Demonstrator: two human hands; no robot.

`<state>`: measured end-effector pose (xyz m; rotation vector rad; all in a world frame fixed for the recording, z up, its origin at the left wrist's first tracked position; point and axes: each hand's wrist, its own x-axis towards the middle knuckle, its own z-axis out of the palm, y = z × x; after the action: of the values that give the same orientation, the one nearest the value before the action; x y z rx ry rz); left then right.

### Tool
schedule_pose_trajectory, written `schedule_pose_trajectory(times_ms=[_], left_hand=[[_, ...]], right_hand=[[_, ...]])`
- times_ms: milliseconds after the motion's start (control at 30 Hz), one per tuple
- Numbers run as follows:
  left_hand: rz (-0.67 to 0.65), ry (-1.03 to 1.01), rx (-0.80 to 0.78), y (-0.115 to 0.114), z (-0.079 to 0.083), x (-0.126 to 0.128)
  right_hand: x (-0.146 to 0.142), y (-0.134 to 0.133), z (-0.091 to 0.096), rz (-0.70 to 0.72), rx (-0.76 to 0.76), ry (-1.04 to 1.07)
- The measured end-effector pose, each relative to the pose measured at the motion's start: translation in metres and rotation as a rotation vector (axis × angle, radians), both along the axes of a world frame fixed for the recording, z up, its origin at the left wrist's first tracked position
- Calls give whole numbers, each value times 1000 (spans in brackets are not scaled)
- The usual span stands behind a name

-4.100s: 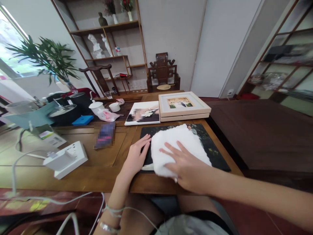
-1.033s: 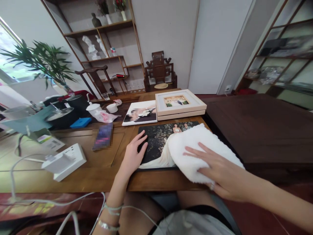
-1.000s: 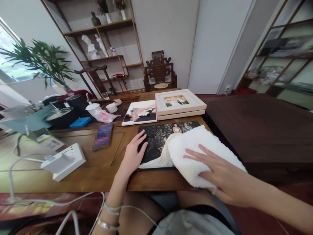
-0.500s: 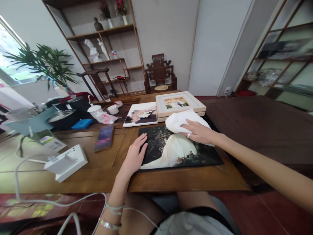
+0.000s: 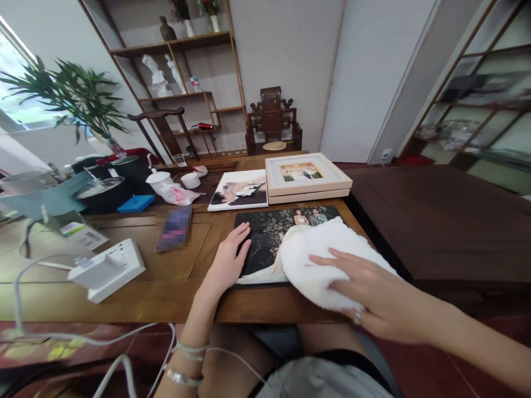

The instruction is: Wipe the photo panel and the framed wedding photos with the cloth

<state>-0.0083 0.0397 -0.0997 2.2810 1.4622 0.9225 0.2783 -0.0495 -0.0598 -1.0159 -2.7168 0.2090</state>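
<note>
A large dark photo print (image 5: 267, 237) of a couple lies flat on the wooden table (image 5: 182, 265) in front of me. My left hand (image 5: 227, 260) rests flat on its left edge, fingers stretched out. My right hand (image 5: 369, 290) presses a folded white cloth (image 5: 319, 257) onto the print's near right part, fingers spread over the cloth. The cloth hides the print's lower right corner.
Behind the print lie a second photo print (image 5: 239, 190) and a stacked cream picture frame (image 5: 307, 177). Left on the table: a phone (image 5: 174, 228), a white power strip (image 5: 107, 268) with cables, a blue box (image 5: 135, 203), teaware (image 5: 160, 179). A dark bench (image 5: 435, 221) stands to the right.
Half a second ago my right hand held the cloth at the print's far right corner; it has now swept back toward me to the near right. My left hand stayed put.
</note>
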Motion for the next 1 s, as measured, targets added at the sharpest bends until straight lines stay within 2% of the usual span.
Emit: schedule_pose_trajectory(times_ms=[233,333,400,533,733,800,900,1000], left_hand=[[-8,-2,-9,-1,1,0],[-3,1,-15,-1,1,0],[-1,3,-14,-1,1,0],[-5,0,-9,-1,0,0],[3,3,-11,-1,0,0],[3,11,-16,-1,0,0],[3,24,-18,0,0,0],[-1,23,-13,0,0,0]], right_hand=[[-2,93,-7,-69,142,13],[-4,117,-10,-58,166,3],[-5,123,-11,-39,172,2],[-12,106,-11,-8,170,-32],[-30,27,-8,56,38,-68],[-34,7,-6,95,-12,-72],[-33,6,-2,117,-45,-73],[-31,36,1,86,-12,-51]])
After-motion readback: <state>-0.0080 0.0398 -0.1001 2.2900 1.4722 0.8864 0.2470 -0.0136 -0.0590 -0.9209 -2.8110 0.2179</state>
